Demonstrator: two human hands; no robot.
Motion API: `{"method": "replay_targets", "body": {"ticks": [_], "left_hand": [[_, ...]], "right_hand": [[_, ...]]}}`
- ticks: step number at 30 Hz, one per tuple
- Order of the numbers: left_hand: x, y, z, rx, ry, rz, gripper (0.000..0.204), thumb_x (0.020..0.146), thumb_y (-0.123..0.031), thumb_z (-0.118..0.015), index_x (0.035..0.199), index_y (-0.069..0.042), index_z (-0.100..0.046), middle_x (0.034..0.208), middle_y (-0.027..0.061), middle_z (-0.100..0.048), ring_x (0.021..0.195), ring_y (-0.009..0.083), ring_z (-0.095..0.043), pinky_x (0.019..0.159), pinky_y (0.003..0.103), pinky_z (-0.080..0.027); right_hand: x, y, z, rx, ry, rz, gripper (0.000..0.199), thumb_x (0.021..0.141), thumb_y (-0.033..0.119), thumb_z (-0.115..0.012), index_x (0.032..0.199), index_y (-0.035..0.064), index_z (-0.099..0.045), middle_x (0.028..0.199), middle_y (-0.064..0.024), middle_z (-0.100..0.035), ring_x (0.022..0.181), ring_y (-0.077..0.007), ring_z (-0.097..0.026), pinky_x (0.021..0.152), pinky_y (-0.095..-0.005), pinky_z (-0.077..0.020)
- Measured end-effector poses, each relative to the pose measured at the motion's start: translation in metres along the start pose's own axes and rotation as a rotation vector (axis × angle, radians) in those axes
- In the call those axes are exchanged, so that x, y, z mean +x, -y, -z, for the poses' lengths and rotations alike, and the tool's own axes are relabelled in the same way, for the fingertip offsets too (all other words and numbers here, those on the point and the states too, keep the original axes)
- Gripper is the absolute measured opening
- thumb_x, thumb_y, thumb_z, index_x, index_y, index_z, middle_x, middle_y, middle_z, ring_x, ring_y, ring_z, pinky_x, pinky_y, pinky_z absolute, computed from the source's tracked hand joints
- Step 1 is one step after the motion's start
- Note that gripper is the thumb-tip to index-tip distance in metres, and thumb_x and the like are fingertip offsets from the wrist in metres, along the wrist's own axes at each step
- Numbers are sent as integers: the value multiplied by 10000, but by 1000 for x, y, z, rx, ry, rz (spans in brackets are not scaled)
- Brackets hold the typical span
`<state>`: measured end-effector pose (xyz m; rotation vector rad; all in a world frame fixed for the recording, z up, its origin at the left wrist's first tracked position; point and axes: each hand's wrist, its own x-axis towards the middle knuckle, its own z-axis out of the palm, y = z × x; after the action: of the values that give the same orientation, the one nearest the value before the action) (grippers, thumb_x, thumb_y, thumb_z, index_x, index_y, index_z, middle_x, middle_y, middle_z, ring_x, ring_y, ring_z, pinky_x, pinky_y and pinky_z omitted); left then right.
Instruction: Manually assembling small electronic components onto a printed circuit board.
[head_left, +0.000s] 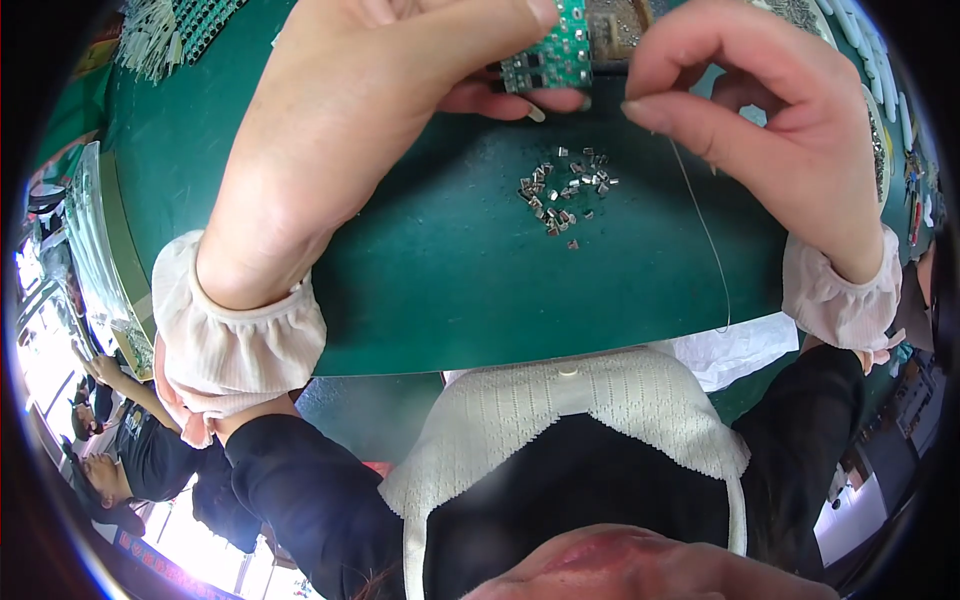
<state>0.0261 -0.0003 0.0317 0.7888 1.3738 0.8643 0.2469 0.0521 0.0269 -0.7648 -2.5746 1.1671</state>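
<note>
Near the top edge, my left hand [350,120] grips a green circuit board [568,62], its thumb on top and fingers beneath. Rows of small silvery solder points or parts show on the board; its upper end runs out of view. Just to its right, my right hand [775,125] is closed in a pinch of thumb and forefinger. A thin wire [708,235] hangs from that hand and curves down towards the table's near edge. Whether its tip touches the board cannot be seen; a gap shows between the hands. Small shiny metal pieces [560,218] lie loose below the board.
Behind the board stands a brownish tray [606,38]. More green boards [208,22] with pale wires lie at the far left. Long clear tubes or bags [92,225] line the left edge, white tubes [872,55] the right. Co-workers [150,445] sit at lower left.
</note>
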Motion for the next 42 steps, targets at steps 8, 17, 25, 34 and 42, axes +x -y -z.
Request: {"method": "replay_targets", "body": {"ticks": [8, 17, 25, 34, 42], "left_hand": [[57, 50, 16, -322, 710, -834, 395, 965, 58, -635, 1350, 33, -553, 1214, 98, -707, 1001, 104, -680, 860, 242, -556], [53, 57, 27, -292, 752, -768, 416, 964, 55, -640, 1370, 40, -551, 1200, 105, -719, 980, 115, -693, 866, 252, -568], [-2, 3, 4, -175, 149, 124, 384, 979, 19, -635, 1355, 28, -560, 1177, 109, -725, 947, 154, -731, 798, 268, -615], [0, 2, 8, -220, 138, 86, 367, 986, 14, -617, 1349, 10, -568, 1168, 110, -727, 952, 152, -732, 813, 286, -622], [0, 4, 0, -123, 149, 18, 545, 931, 60, -682, 1427, 27, -458, 1214, 132, -715, 984, 165, -728, 781, 273, -634]], "right_hand": [[7, -3, -6, 134, -74, -1, 136, 861, -9, -748, 946, 11, -644, 770, -19, -608, 633, -84, -563, 546, -222, -406], [9, -17, -7, 289, -150, 2, 134, 901, -8, -749, 958, 8, -628, 733, 14, -580, 591, -23, -503, 522, -184, -355], [16, -10, -2, 239, -247, 21, 152, 847, -9, -822, 900, 24, -684, 785, 7, -599, 643, -24, -538, 548, -191, -385], [5, 28, 7, 111, -221, -115, 203, 880, 18, -798, 1002, 13, -636, 774, -2, -592, 677, -50, -559, 563, -210, -384], [12, 21, -2, 240, -198, -152, 195, 902, 19, -772, 1019, 11, -616, 764, 1, -587, 660, -45, -548, 556, -204, -375]]}}
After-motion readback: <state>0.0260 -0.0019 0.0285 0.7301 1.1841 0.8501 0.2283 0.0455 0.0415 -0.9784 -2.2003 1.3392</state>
